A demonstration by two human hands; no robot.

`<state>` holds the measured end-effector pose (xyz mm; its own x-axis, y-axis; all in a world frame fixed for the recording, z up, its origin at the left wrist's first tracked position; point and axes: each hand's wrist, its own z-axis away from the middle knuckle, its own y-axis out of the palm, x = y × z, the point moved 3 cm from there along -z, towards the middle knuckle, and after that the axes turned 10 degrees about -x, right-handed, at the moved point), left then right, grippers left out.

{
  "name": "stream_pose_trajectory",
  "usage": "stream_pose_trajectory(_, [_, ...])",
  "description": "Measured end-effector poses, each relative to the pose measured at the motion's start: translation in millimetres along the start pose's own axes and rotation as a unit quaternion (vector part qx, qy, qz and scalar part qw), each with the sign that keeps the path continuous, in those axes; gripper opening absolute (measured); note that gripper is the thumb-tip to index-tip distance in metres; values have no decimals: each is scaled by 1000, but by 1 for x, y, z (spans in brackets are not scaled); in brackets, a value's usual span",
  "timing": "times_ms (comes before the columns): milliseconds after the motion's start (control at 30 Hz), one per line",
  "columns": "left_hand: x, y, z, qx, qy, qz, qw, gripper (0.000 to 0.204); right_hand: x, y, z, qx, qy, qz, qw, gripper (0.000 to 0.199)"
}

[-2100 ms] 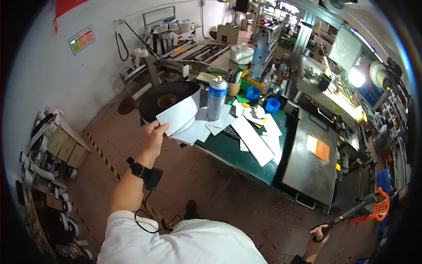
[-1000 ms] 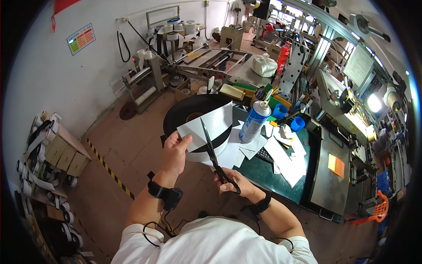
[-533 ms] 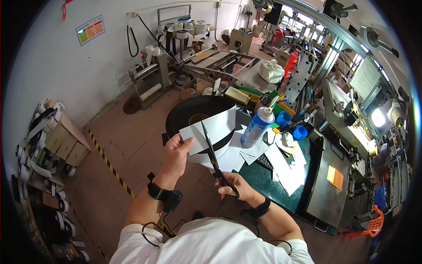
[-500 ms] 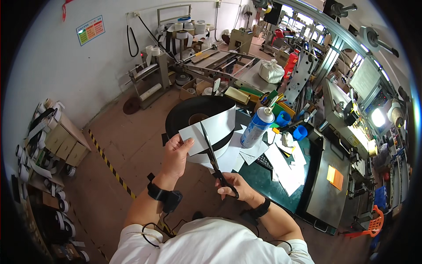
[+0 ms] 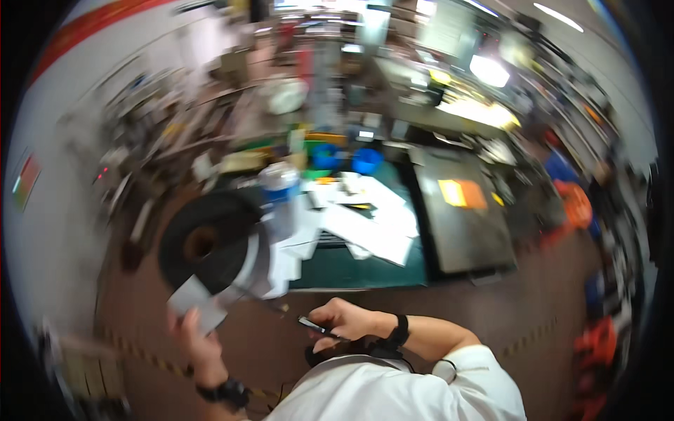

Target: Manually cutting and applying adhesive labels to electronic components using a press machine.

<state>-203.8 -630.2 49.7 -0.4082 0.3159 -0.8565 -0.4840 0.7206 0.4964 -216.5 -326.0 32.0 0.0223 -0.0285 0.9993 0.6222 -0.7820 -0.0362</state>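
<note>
taking the white-shirted chest (image 5: 393, 394) as clock centre, twelve straight ahead, the right hand (image 5: 344, 321) is nearest, at eleven, its fingers curled round the dark handles of the scissors (image 5: 324, 329). the blades are a blur; whether they are apart or touch anything cannot be told. between nine and ten, the left hand (image 5: 195, 338) pinches a small pale sheet (image 5: 196, 300) between thumb and fingers. as to progress, the sheet seems a loose piece, separate from the other papers; no cut is plainly under way, and whether any snipping remains does not show.

beyond, at half past ten, lies a big black roll (image 5: 178, 235) with a brown core. at twelve, the green tabletop (image 5: 358, 272) carries overlapping white papers (image 5: 372, 228), with a blue-and-white spray can (image 5: 279, 195) near eleven and blue cups (image 5: 366, 161) behind. at one, an orange-and-yellow card (image 5: 465, 194) rests on a dark metal plate (image 5: 456, 242).

farther off, blurred machinery (image 5: 203, 112) runs along eleven, a pale wall (image 5: 74, 98) stands past it, and a bright lamp (image 5: 489, 71) glares just after twelve.
</note>
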Motion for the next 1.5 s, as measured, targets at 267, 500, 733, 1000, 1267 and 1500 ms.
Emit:
stream_pose_trajectory(267, [16,99,59,188,-17,-48,981,33,64,-88,154,-296,-117,19,948,37])
stream_pose_trajectory(500, [38,173,120,303,-81,-143,939,20,77,-202,326,-666,-60,-38,743,8])
stream_pose_trajectory(733, [91,288,227,404,-109,-150,896,21,13,-309,489,-602,240,221,729,26])
stream_pose_trajectory(1000, [100,411,284,546,163,-231,788,32,-4,-387,461,-396,199,429,787,33])
stream_pose_trajectory(1267, [140,469,268,554,203,-258,765,36,-13,-442,402,-365,38,525,768,36])
stream_pose_trajectory(1500, [211,522,245,590,198,-286,729,34,17,-457,393,-322,-12,479,816,31])
